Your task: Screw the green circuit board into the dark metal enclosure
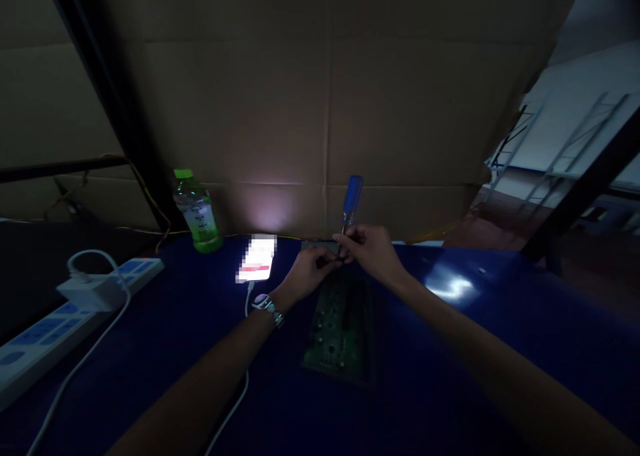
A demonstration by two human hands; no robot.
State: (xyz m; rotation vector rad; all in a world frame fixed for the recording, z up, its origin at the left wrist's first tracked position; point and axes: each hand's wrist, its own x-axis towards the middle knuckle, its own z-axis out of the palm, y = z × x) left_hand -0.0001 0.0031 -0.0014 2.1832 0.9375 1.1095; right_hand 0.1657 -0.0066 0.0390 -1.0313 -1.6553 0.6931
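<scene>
A screwdriver (353,196) with a blue handle stands nearly upright above the far end of a green circuit board (330,336). The fingers of my right hand (373,246) are closed around its shaft, below the handle. Close beside the tip, my left hand (310,273) pinches with thumb and forefinger; whatever lies between them is too small and dark to make out. The fingertips of both hands almost meet, and they hide the screwdriver's tip. A metal-banded watch (267,306) is on my left wrist. The board lies flat on the dark blue tabletop (425,389).
Left of my hands, a lit phone (257,259) has a white cable (249,299) plugged in. Behind it stands a green-capped bottle (200,213). A power strip (50,333) with a white charger (90,289) runs along the left. A cardboard wall (400,109) rises behind the table.
</scene>
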